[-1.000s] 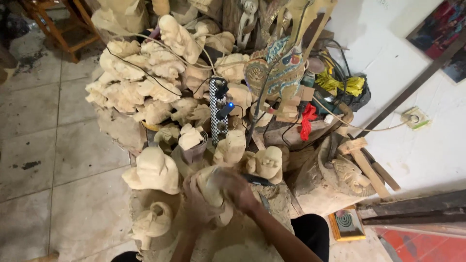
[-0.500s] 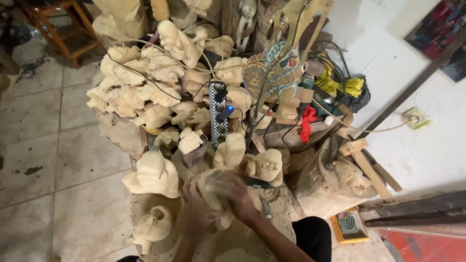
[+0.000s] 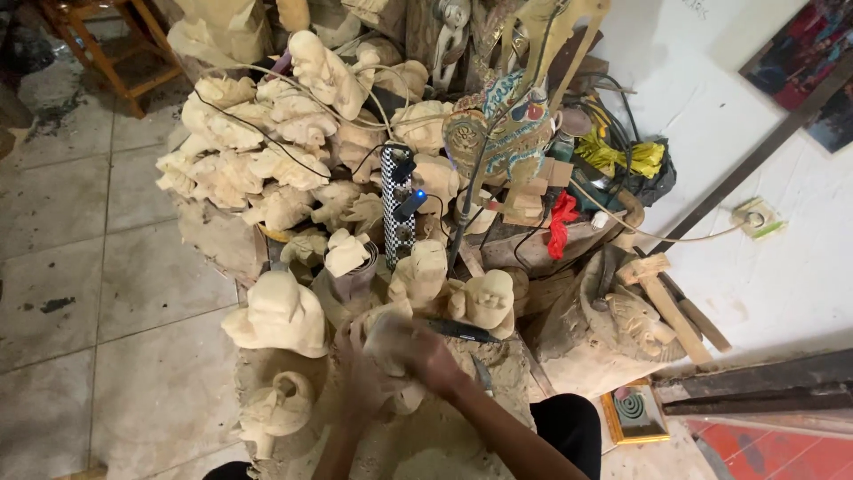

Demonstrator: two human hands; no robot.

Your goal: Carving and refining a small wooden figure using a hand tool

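Hands point(image 3: 391, 356) clamped together on a pale wood carving point(image 3: 386, 333) above dusty block point(image 3: 426, 436), tiled floor point(image 3: 107, 293) alongside.

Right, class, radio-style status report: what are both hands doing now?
Left hand and right hand both gripping pale wooden carving. Motion-blurred. Dark-handled tool lying beside right hand. Finished carvings crowd ahead.

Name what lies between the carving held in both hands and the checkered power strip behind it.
In the head view, a small pale wooden figure stands between the held carving and the checkered power strip.
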